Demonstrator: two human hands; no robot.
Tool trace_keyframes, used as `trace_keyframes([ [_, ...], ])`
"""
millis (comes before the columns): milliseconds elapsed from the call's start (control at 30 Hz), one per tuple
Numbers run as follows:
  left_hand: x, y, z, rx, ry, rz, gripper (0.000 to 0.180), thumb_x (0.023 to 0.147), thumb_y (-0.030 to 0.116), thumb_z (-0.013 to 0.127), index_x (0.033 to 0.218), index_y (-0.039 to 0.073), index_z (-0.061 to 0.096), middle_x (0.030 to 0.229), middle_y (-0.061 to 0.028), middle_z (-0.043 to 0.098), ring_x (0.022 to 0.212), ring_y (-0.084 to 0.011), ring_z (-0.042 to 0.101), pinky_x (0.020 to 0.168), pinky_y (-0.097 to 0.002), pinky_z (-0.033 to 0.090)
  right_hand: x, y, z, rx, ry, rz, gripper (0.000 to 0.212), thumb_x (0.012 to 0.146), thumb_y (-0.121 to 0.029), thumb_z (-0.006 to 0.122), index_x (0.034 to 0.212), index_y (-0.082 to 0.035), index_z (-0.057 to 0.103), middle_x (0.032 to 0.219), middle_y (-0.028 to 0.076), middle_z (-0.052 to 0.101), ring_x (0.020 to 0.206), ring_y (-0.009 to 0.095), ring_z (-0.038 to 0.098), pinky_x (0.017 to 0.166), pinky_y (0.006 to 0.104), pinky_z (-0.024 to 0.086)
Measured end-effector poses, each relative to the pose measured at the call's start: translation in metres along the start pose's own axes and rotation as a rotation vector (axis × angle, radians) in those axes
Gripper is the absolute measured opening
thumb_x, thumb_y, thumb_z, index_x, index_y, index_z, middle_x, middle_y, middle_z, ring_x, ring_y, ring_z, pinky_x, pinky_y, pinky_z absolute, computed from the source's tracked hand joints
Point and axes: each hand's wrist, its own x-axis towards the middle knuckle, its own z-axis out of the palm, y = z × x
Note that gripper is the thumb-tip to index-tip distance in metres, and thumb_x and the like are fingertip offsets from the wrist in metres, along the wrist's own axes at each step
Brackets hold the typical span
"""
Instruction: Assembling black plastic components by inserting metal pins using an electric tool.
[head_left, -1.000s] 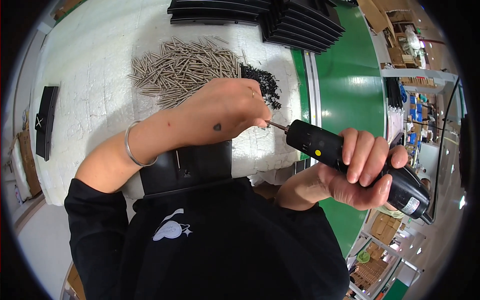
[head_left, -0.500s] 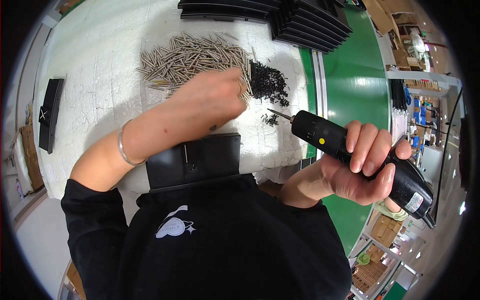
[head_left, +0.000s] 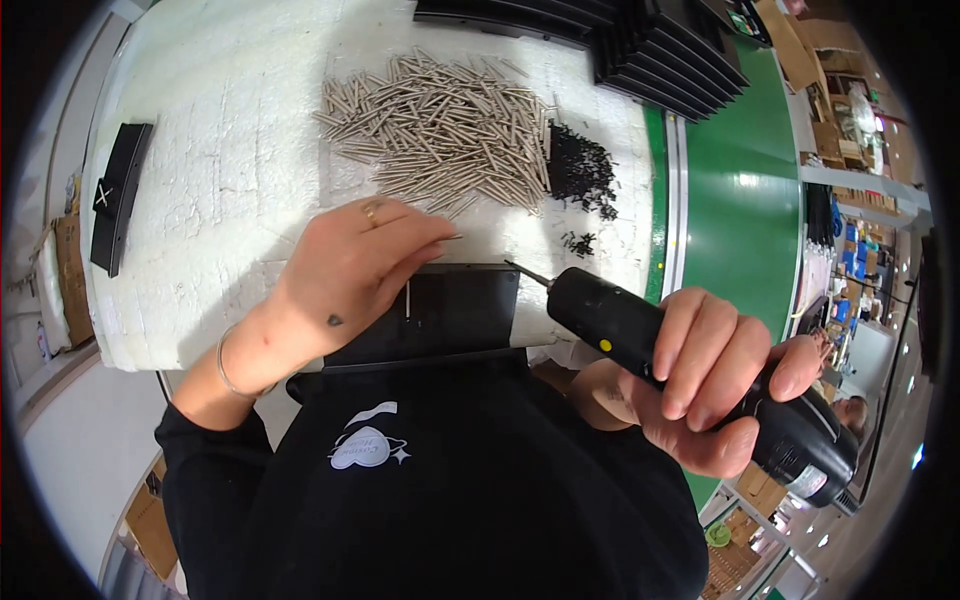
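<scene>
Got a slim metal pin (head_left: pixel 452 237) pinched between the fingers of the left hand (head_left: pixel 365 260), just by the far edge of a black panel (head_left: pixel 460 310), and the right hand's (head_left: pixel 710 385) fingers wrapped firmly round a black electric screwdriver (head_left: pixel 605 315). Looks like a light pinch (can see only the pin's tip, so can't say much about the grip underneath). Could lose it to a slight twist or slick skin, and send it rolling toward the thin pale rod (head_left: pixel 408 300) on the panel. Would also watch the bare bit (head_left: pixel 530 273), hanging close to the panel's far right corner: could scratch it with a careless wrist drop. Wouldn't trust the panel's spot either, at the near edge of the white-covered tabletop (head_left: pixel 230 180); might shove or tilt it just by leaning in. Could also scatter the little cluster of black screws (head_left: pixel 578 244) with a wide swing, or mix the bigger screw heap (head_left: pixel 582 170) into the neighbouring pin pile (head_left: pixel 440 130).
</scene>
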Motion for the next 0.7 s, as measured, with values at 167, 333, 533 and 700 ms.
trace_keyframes([
  [167,-0.042,0.005,-0.001,0.089,0.037,-0.081,0.025,0.069,-0.003,0.069,0.092,0.005,0.066,0.081,-0.0073,0.063,0.074,-0.0255,0.061,0.061,-0.0334,0.050,-0.005,0.017,0.013,0.053,-0.099,0.089,0.034,0.083,-0.016,0.069,0.105,-0.013,0.043,0.060,-0.006,0.052,0.046,0.006,0.048,0.046,0.0185,0.042],
  [333,-0.045,0.013,0.002,0.229,0.061,-0.030,0.020,0.068,0.000,0.072,0.088,0.005,0.066,0.080,-0.0039,0.061,0.073,-0.0222,0.059,0.057,-0.0308,0.049,-0.008,0.022,0.021,0.030,-0.153,0.141,0.035,0.083,-0.017,0.069,0.106,-0.014,0.042,0.065,-0.004,0.054,0.046,0.007,0.050,0.044,0.0204,0.043],
  [533,-0.048,0.008,0.012,0.203,0.093,-0.045,0.018,0.068,0.003,0.073,0.085,0.006,0.066,0.078,-0.0022,0.057,0.073,-0.0211,0.055,0.056,-0.0305,0.048,-0.011,0.026,0.026,0.009,-0.153,0.145,0.035,0.083,-0.016,0.069,0.106,-0.014,0.042,0.064,-0.004,0.053,0.047,0.008,0.050,0.044,0.0203,0.043],
  [700,-0.050,0.004,0.015,0.184,0.128,-0.049,0.018,0.069,0.004,0.074,0.085,0.006,0.066,0.079,-0.0021,0.058,0.074,-0.0214,0.056,0.057,-0.0305,0.049,-0.012,0.030,0.026,0.018,-0.167,0.142,0.036,0.083,-0.016,0.068,0.106,-0.014,0.042,0.062,-0.004,0.053,0.047,0.008,0.049,0.044,0.0203,0.042],
])
